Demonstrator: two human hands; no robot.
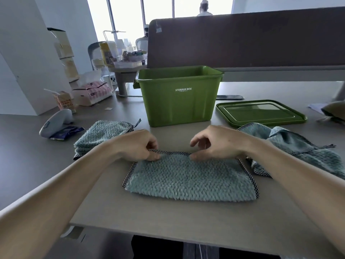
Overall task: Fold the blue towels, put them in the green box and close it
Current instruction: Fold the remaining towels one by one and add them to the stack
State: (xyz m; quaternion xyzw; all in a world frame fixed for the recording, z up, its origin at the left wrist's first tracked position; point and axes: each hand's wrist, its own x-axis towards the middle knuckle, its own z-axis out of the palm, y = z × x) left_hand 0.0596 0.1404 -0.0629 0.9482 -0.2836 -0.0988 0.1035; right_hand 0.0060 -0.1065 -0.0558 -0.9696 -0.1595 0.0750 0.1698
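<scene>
Both the left hand and right hand pinch the far checked hem of a blue towel lying flat on the grey desk, before the open green box, a brown partition and bright windows beyond.

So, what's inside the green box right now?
The box stands open; only its upper inner walls show, bare. The front wall hides the floor, so towels lying low cannot be ruled out. Its lid lies beside it.
</scene>
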